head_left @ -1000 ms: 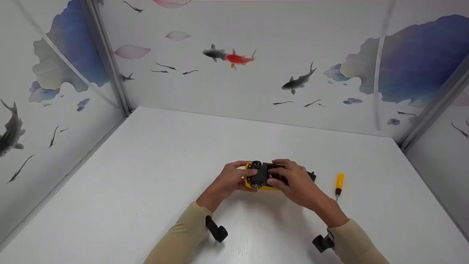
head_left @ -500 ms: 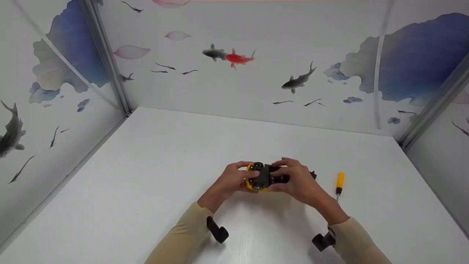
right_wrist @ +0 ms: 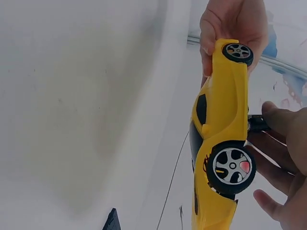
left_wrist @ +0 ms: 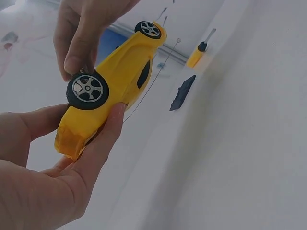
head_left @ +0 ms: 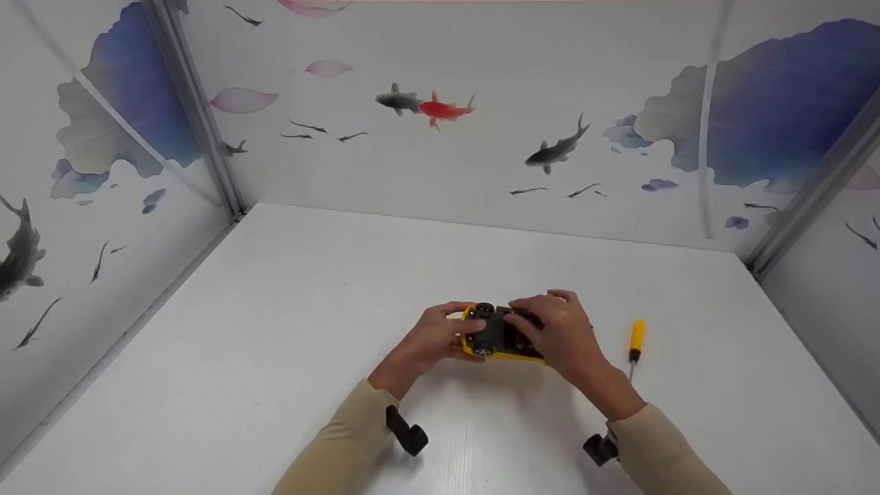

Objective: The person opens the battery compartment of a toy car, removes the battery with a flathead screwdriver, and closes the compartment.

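Observation:
My left hand (head_left: 427,335) grips one end of a yellow toy car (head_left: 491,337), wheels turned up and held above the table. Its thumb presses on the black underside between two wheels. Over the middle of that underside, at a dark recess, is my right hand (head_left: 569,338). In the right wrist view, thumb and fingers pinch a small black cylinder, which looks like a battery (right_wrist: 258,123), sticking out of the car's underside. How deep it sits is hidden by the yellow body. The left wrist view shows the right fingertips behind a silver-spoked wheel (left_wrist: 88,91).
A yellow-handled screwdriver (head_left: 637,338) lies on the white table (head_left: 330,289) to the right of the hands. A flat black cover (left_wrist: 183,93) lies near it, mostly hidden by the right hand in the head view. Printed panels (head_left: 481,165) wall the table in.
My right hand has shifted slightly right and tilted, its knuckles higher, baring more of the dark recess. It now hides most of the black cover. My left hand keeps its grip on the car.

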Available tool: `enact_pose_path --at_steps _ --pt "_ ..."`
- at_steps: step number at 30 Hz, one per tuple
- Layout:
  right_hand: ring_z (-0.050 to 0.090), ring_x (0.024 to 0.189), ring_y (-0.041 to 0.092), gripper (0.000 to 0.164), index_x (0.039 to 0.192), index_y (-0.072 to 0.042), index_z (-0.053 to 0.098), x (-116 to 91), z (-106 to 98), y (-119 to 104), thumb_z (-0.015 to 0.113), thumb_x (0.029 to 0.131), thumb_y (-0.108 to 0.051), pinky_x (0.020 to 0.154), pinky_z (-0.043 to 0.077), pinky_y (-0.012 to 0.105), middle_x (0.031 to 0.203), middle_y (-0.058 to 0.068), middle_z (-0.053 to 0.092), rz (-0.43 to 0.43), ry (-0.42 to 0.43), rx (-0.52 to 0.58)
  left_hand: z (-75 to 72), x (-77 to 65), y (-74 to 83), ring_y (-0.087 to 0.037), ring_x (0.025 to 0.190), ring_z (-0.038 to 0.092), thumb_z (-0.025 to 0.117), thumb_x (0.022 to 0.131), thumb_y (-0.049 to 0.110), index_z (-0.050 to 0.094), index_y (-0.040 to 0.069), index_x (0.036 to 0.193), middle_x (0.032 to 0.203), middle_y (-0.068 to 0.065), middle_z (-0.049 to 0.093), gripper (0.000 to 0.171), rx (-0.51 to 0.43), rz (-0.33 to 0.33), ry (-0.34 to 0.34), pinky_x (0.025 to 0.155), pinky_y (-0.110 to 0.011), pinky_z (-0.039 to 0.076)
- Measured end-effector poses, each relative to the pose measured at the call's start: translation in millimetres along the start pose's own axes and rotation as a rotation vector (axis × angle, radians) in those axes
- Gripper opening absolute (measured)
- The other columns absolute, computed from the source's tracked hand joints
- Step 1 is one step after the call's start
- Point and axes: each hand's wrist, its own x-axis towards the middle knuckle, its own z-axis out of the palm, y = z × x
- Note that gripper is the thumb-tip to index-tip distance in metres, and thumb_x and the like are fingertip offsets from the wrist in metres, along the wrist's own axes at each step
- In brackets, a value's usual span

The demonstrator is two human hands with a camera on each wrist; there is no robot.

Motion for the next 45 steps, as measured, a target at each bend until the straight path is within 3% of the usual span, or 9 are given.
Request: enact_pose_path --at_steps 4,12,19,22,24,27,32,38,45 --pt "0.074 0.085 0.023 0.03 0.106 -0.006 0.076 0 1 1 0.084 0.078 -0.012 0.093 0.054 0.049 0.095 0.008 0.078 0.004 0.032 -0.011 2.8 -1.4 1.1 -0.031 0.106 0.071 0.071 0.093 0.02 0.054 0.009 0.142 0.131 -0.019 0.061 0.052 0.009 -0.003 -0.01 0.083 -0.042 0.062" --pt "0.068 0.095 0.026 0.03 0.108 -0.007 0.067 3 -1 -4 0.08 0.082 -0.006 0.09 0.054 0.048 0.099 0.008 0.077 0.216 0.013 0.184 1.5 -3.0 4.2 -0.031 0.104 0.072 0.071 0.093 0.021 0.055 0.011 0.141 0.129 -0.018 0.063 0.051 -0.006 0.029 -0.035 0.082 -0.043 0.062" --pt "0.07 0.093 0.023 0.026 0.104 -0.005 0.069 7 -11 -7 0.081 0.08 -0.002 0.085 0.056 0.042 0.098 0.007 0.077 0.161 0.162 0.214 1.6 -3.6 4.6 -0.029 0.102 0.071 0.071 0.093 0.022 0.055 0.011 0.141 0.128 -0.019 0.061 0.052 0.036 0.037 0.002 0.081 -0.042 0.063" --pt "0.072 0.094 0.021 0.027 0.107 -0.005 0.069 10 -17 -5 0.079 0.082 -0.001 0.089 0.056 0.026 0.099 0.005 0.076 0.184 0.198 0.256 0.7 -3.0 5.0 -0.029 0.102 0.071 0.071 0.093 0.021 0.055 0.011 0.141 0.127 -0.019 0.061 0.052 0.028 0.024 0.02 0.082 -0.042 0.062" --pt "0.072 0.093 0.017 0.027 0.109 -0.006 0.07 10 -22 -4 0.078 0.084 -0.003 0.089 0.054 0.015 0.101 0.004 0.076 0.24 0.195 0.293 -0.3 -3.0 6.3 -0.03 0.102 0.07 0.072 0.093 0.021 0.055 0.011 0.141 0.127 -0.02 0.061 0.053 0.015 0.021 0.031 0.082 -0.042 0.062" --pt "0.07 0.091 0.01 0.025 0.113 -0.009 0.07 9 -29 0 0.075 0.088 -0.008 0.085 0.052 0.008 0.103 0.004 0.074 0.364 0.168 0.387 -2.5 -2.9 8.0 -0.03 0.103 0.07 0.072 0.092 0.021 0.054 0.011 0.142 0.128 -0.02 0.06 0.054 0.003 0.022 0.044 0.082 -0.042 0.062" --pt "0.067 0.088 0.001 0.026 0.118 -0.009 0.069 2 -39 13 0.071 0.093 -0.016 0.083 0.054 0.01 0.104 0.006 0.071 0.531 0.141 0.5 -5.8 -1.5 8.9 -0.031 0.102 0.069 0.071 0.093 0.019 0.054 0.01 0.142 0.131 -0.021 0.058 0.053 -0.051 0.012 0.058 0.083 -0.043 0.062" --pt "0.068 0.087 0.001 0.032 0.124 -0.007 0.066 -12 -44 35 0.069 0.095 -0.021 0.081 0.057 0.015 0.1 -0.006 0.069 0.647 0.141 0.554 -7.0 -1.3 9.9 -0.031 0.101 0.07 0.069 0.093 0.018 0.054 0.009 0.142 0.132 -0.022 0.058 0.052 -0.075 0.014 0.057 0.084 -0.044 0.062" --pt "0.068 0.088 -0.004 0.052 0.135 -0.003 0.056 -28 -42 56 0.07 0.093 -0.033 0.079 0.059 0.019 0.104 -0.006 0.071 0.822 0.005 0.614 -7.6 -2.8 10.7 -0.031 0.102 0.07 0.069 0.093 0.017 0.054 0.009 0.143 0.131 -0.023 0.059 0.052 -0.047 0.024 0.066 0.082 -0.044 0.062"
